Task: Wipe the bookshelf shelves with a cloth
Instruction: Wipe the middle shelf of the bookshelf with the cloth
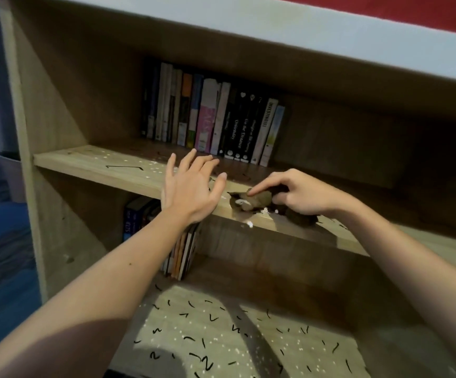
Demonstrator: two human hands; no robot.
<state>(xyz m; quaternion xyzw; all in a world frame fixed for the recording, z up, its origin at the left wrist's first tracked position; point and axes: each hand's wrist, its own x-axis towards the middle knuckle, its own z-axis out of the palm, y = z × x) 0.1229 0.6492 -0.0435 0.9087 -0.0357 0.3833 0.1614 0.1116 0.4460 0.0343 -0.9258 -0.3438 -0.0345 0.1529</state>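
**Right hand on cloth at shelf edge, left hand open**

- Left hand (191,186): open, palm down, 5 digits spread, forearm coming in from lower left. It sits over the front edge of the middle shelf (85,162). Can't tell if the palm touches the wood.
- Right hand (300,195): grips the brown cloth (256,201), index finger laid along the top, other fingers curled round it.
- Cloth is bunched on the front edge of the middle shelf, just right of the left hand. Part of it is hidden under the right hand and its folds are hard to read.
- White crumbs (250,223) lie beside the cloth.
- Row of books (213,118) stands at the back; most spine titles are too blurred to read.
- Lower shelf (248,336) carries black squiggles and white specks. Its books (177,252) are partly covered by the left forearm.
- Right end of the bookshelf is dark and cut off.
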